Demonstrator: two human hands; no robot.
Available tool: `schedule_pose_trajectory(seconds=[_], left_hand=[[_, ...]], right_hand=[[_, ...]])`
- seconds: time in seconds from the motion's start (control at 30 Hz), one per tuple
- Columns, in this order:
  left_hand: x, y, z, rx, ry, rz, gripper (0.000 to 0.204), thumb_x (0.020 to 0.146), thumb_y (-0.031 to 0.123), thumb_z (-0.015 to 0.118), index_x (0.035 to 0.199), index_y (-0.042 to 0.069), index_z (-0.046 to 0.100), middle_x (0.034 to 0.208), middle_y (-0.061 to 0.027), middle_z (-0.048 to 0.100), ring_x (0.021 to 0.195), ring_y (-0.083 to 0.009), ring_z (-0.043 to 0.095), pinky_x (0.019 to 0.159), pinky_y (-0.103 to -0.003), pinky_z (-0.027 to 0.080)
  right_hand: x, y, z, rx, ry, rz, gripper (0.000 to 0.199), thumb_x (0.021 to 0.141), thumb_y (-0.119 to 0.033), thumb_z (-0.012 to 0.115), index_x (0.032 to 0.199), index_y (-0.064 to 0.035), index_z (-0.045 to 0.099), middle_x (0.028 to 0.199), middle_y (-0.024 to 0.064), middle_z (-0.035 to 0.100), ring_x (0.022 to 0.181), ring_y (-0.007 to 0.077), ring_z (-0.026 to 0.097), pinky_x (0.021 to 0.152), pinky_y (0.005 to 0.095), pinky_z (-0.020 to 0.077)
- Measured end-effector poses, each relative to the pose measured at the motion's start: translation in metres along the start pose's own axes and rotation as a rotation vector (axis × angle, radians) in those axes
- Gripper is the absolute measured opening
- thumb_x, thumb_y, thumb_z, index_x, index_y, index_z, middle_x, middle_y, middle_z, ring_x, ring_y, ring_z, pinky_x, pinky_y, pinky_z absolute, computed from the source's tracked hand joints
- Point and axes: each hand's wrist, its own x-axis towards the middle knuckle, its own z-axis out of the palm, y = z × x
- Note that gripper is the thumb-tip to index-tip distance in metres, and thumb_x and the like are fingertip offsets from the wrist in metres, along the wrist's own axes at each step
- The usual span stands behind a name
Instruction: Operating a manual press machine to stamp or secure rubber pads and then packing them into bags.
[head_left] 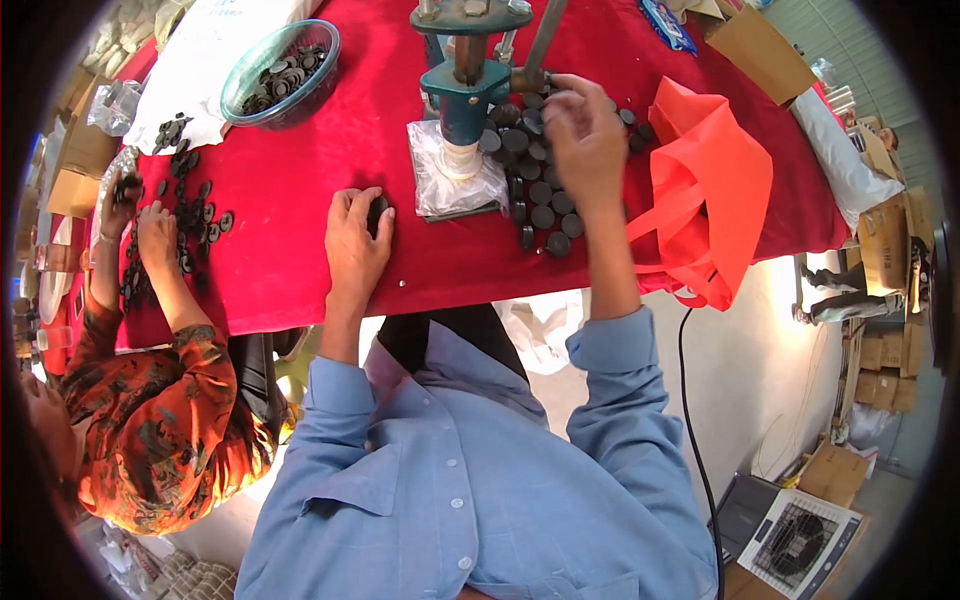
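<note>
Left hand (357, 245) covers seemingly round black disc (378, 212).

The table wears a matt red cloth (300, 200). The press (465, 85) is painted teal metal, on glossy clear plastic (450, 190). Right, matt black discs (545, 205) and an orange fabric bag (710, 200); far left, a clear bowl (255, 65).

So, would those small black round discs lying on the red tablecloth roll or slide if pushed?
The small black round discs lie flat on the red tablecloth, so they would probably slide rather than roll. They look thin and light; the left hand covers one with ease. The cloth may drag on them. The right hand hovers over the pile beside the teal hand press.
</note>
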Motion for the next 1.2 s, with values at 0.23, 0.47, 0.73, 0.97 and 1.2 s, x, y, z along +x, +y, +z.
schedule_pose_trajectory(seconds=[0.23,0.47,0.73,0.97,1.2], left_hand=[[0.000,-0.001,-0.003,-0.072,0.002,-0.023,0.031,0.083,0.008,0.077,0.112,0.004,0.069,0.105,-0.0169,0.061,0.097,-0.0352,0.063,0.084,-0.041,0.053],[0.000,0.001,-0.003,-0.062,-0.013,-0.055,0.030,0.083,0.007,0.078,0.112,0.004,0.070,0.105,-0.0163,0.062,0.096,-0.0334,0.064,0.083,-0.040,0.054],[0.006,0.002,-0.005,-0.074,-0.025,-0.054,0.030,0.082,0.005,0.078,0.112,0.003,0.070,0.105,-0.0152,0.062,0.095,-0.0312,0.065,0.081,-0.038,0.056],[0.005,0.000,-0.001,-0.063,-0.014,-0.043,0.030,0.082,0.005,0.078,0.112,0.004,0.070,0.105,-0.0152,0.062,0.094,-0.0309,0.065,0.080,-0.038,0.056],[0.004,0.000,-0.001,-0.056,-0.017,-0.063,0.030,0.082,0.007,0.078,0.112,0.005,0.070,0.105,-0.0142,0.062,0.094,-0.0298,0.065,0.080,-0.037,0.056]], right_hand=[[-0.020,0.027,0.016,-0.109,-0.103,-0.197,0.038,0.084,-0.008,0.071,0.122,-0.0071,0.065,0.111,0.0127,0.069,0.103,0.0283,0.066,0.092,0.0399,0.0510],[-0.025,0.058,0.015,-0.358,-0.218,-0.306,0.033,0.077,-0.018,0.081,0.107,-0.0091,0.071,0.109,0.0107,0.065,0.107,0.0332,0.061,0.091,0.0452,0.0493],[-0.025,0.090,-0.019,-0.371,-0.188,-0.098,0.025,0.079,-0.010,0.079,0.103,-0.0058,0.070,0.105,0.0124,0.067,0.102,0.0336,0.064,0.088,0.0437,0.0514],[-0.024,0.088,-0.018,-0.441,-0.161,-0.072,0.032,0.079,-0.016,0.079,0.109,-0.0102,0.070,0.106,0.0099,0.068,0.102,0.0323,0.064,0.085,0.0454,0.0509],[-0.012,0.066,0.011,-0.444,-0.296,-0.408,0.037,0.081,-0.019,0.078,0.116,-0.0124,0.071,0.106,0.0088,0.068,0.103,0.0293,0.064,0.091,0.0431,0.0478]])
